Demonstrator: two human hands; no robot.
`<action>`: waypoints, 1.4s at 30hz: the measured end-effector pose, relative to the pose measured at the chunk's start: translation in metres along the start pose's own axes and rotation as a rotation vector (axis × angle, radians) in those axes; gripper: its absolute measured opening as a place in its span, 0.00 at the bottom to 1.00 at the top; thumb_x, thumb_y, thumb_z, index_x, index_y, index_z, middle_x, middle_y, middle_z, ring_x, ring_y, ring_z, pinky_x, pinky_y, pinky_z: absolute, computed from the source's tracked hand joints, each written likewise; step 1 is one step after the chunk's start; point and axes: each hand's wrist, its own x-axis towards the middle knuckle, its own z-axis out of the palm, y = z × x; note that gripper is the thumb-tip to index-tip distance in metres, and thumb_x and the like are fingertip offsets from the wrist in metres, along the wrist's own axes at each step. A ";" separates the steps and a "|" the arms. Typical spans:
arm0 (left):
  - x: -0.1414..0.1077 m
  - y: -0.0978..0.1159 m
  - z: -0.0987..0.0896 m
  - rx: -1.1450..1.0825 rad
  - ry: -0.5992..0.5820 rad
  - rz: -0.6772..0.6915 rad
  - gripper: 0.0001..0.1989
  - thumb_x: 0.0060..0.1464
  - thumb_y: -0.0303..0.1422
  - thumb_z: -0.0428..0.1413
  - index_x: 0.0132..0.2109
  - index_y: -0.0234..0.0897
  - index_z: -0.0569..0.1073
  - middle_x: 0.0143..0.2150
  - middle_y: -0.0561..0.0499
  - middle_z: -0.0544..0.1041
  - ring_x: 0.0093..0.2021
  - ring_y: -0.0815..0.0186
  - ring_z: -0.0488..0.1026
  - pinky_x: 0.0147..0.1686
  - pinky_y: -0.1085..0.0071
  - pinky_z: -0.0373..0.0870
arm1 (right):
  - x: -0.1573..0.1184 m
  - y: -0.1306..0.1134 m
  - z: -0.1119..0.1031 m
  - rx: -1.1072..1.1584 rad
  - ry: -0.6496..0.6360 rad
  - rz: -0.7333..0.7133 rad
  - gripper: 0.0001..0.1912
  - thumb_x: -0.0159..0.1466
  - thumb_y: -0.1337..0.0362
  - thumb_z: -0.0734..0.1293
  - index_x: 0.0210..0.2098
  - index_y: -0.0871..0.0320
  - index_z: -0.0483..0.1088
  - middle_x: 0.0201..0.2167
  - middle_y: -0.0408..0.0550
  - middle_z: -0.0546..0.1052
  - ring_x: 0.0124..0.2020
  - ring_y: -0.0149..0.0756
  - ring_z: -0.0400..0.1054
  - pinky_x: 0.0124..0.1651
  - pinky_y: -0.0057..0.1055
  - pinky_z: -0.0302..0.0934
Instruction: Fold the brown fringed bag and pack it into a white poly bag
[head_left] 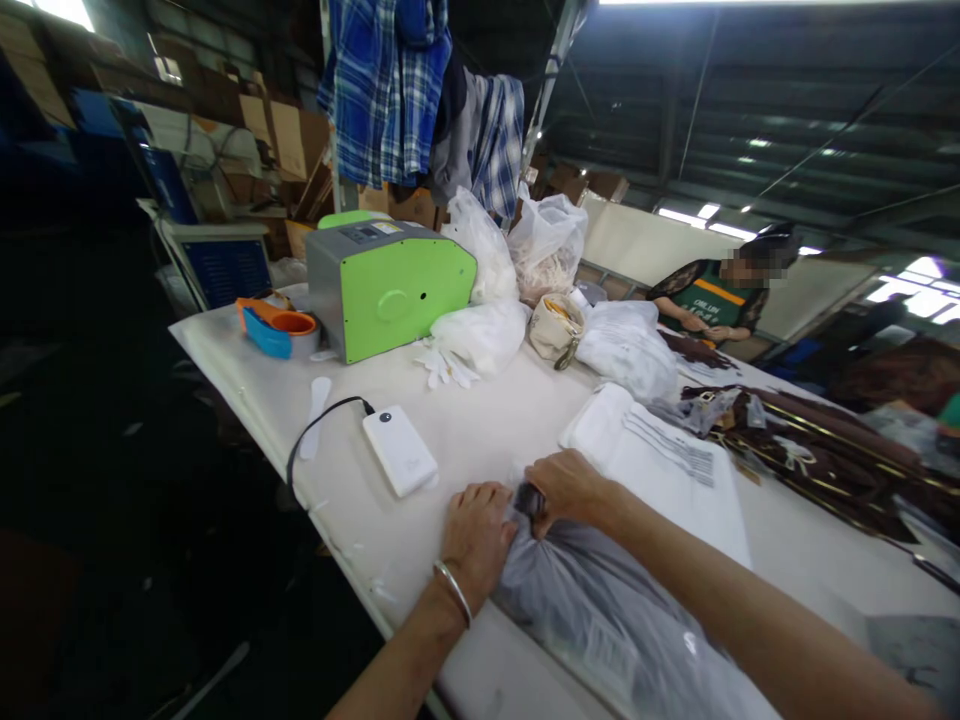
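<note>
A translucent plastic bag (592, 590) with dark contents lies nearest, along the bench (487, 425), under the right forearm. The right hand (564, 490) grips its gathered end; the left hand (474, 535) (the one with the bangle (453, 592)) rests against that same end, though whether its fingers are closed on the film I cannot tell. To work it well, I'd keep the left hand as a steady anchor and pull lightly, since thin film probably tears.

The bench's left edge runs close beside the left forearm, so little room lies that way. Ahead, the white device (400, 450) and its cable (326, 408) sit near that edge, and white packets (656, 460) border the right. Between them, bare surface reaches towards the green-and-grey machine (397, 285).
</note>
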 end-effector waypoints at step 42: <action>0.052 0.011 -0.024 0.176 -0.247 -0.125 0.11 0.59 0.38 0.47 0.34 0.40 0.70 0.35 0.47 0.79 0.37 0.59 0.75 0.32 0.69 0.60 | -0.242 0.019 0.175 0.587 1.086 0.514 0.21 0.63 0.51 0.62 0.52 0.51 0.70 0.55 0.50 0.73 0.60 0.50 0.62 0.65 0.55 0.51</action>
